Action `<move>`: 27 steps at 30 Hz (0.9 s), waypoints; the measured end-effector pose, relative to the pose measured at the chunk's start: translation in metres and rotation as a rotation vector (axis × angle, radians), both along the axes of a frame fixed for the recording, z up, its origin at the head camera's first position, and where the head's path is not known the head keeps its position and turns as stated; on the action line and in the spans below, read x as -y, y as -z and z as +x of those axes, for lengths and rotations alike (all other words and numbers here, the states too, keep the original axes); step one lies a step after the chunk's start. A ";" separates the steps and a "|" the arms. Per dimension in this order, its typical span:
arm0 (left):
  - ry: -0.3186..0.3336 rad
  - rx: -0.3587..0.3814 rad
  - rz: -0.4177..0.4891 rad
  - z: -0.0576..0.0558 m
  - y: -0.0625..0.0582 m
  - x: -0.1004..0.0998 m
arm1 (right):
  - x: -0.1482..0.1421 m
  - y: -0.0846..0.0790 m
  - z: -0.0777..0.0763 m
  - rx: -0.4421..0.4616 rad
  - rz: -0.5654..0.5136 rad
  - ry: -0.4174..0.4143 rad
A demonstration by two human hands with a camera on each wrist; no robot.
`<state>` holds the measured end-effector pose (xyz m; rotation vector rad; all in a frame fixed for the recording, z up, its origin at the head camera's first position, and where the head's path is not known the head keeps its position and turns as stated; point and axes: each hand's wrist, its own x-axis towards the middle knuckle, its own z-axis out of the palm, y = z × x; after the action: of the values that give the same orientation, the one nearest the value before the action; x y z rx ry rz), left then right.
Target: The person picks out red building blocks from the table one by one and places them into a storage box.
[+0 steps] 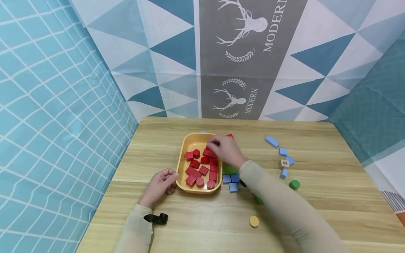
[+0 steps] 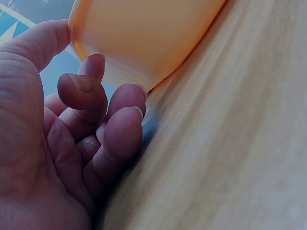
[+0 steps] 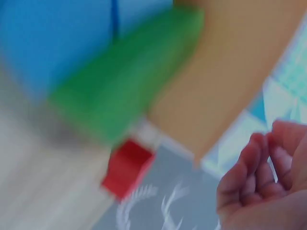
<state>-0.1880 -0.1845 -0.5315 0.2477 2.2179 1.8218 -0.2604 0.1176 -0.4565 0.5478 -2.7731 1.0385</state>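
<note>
A yellow tray (image 1: 198, 192) holds several red blocks (image 1: 193, 172), some square, some round. My left hand (image 1: 161, 184) is at its near left corner, with one digit against the rim (image 2: 73, 26) and the other fingers loosely bent in the left wrist view. My right hand (image 1: 226, 149) reaches over the tray's right side, fingers bent down above the red blocks there. In the right wrist view the right hand's fingertips (image 3: 261, 139) come close together and no block shows between them. Another red block (image 3: 127, 167) lies outside the tray, beyond the right hand.
Beside the tray's right wall are a green block (image 1: 229, 170) and several blue blocks (image 1: 233, 187). Farther right lie light blue blocks (image 1: 272, 141), a lettered wooden cube (image 1: 284, 164) and a green cylinder (image 1: 294, 184). A yellow disc (image 1: 254, 221) lies nearer me.
</note>
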 end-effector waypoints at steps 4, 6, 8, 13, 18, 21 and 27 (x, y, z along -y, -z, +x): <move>-0.004 -0.002 -0.004 0.000 -0.001 -0.001 | -0.033 -0.010 -0.015 -0.007 0.046 0.161; 0.002 0.009 -0.006 0.004 -0.011 -0.002 | -0.047 -0.009 -0.019 0.009 0.126 0.187; 0.015 0.017 -0.008 0.007 -0.020 -0.004 | -0.056 -0.004 -0.020 0.037 0.207 0.174; 0.039 0.021 0.003 0.006 -0.020 -0.004 | -0.062 0.013 -0.014 0.046 0.359 0.091; 0.016 0.038 0.022 0.001 -0.003 -0.001 | -0.060 0.025 -0.013 0.010 0.450 0.048; 0.004 0.033 0.017 0.002 -0.001 -0.001 | -0.060 0.028 -0.013 -0.025 0.484 0.051; 0.001 0.002 0.019 0.001 0.000 0.000 | -0.059 0.025 -0.010 -0.044 0.458 0.069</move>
<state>-0.1865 -0.1845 -0.5315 0.2501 2.1995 1.8432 -0.2708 0.1762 -0.4814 0.5092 -2.9683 0.3651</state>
